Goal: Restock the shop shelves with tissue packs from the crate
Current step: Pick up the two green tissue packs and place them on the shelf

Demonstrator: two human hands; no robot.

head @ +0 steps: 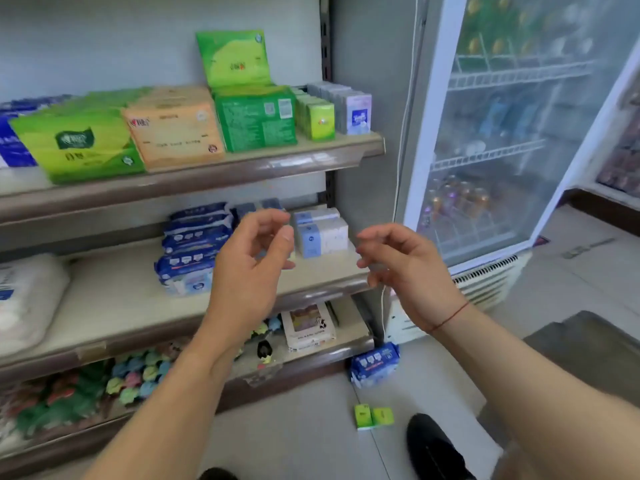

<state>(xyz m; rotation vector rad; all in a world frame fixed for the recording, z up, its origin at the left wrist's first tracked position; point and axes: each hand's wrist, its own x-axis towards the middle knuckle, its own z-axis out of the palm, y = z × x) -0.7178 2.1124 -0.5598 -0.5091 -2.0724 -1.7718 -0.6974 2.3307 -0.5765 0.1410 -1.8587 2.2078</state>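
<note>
Both my hands hover empty in front of the middle shelf. My left hand has loosely curled fingers, just left of two stacked pale blue tissue packs. My right hand hangs to their right, fingers relaxed. Dark blue tissue packs are piled left of my left hand. The upper shelf carries green, orange and small boxed tissue packs. On the floor lie a blue pack and small green packs. No crate is in view.
A glass-door drinks fridge stands right of the shelving. The bottom shelf holds colourful small goods and a white box. A grey block sits low at the right, and my black shoe is on the tiled floor.
</note>
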